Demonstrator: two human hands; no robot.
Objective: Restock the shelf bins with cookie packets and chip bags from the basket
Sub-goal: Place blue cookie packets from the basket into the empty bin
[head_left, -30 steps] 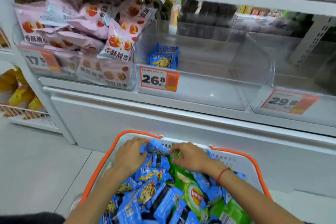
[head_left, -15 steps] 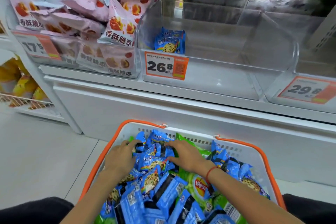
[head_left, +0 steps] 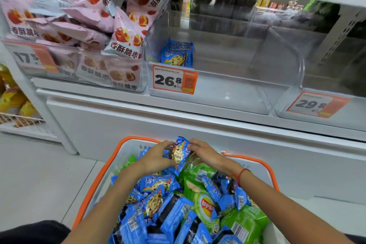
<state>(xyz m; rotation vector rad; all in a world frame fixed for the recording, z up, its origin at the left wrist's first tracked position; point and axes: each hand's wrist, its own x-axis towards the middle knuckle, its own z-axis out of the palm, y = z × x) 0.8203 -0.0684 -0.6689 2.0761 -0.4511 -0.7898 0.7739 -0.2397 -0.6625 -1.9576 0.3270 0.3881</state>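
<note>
Nearest, a white basket (head_left: 126, 149) with an orange rim is heaped with blue cookie packets (head_left: 174, 210), too many and too overlapped to count, and at least three green chip bags (head_left: 206, 206), partly buried; the basket's near edge is cut off by the frame. Over its far end two hands hold one raised packet (head_left: 179, 153) between them: the left hand (head_left: 156, 156) curls its fingers round the packet's left side, the right hand (head_left: 206, 154) pinches its top right edge, a red string at that wrist. The packet stands tilted, lifted just above the heap, its lower end hidden among the hands and bags. Beyond, on the shelf, three clear bins show. The middle bin (head_left: 257, 89), tagged 26.8, holds two or three cookie packets (head_left: 177, 54) stacked at its left front; the exact count is hard to read. The left bin (head_left: 75, 73) is packed with pink bags (head_left: 126, 33), its tag partly blurred. The right bin (head_left: 309, 105), tagged 29.8, is cut off at the frame's edge. Dark goods behind are blurred.
</note>
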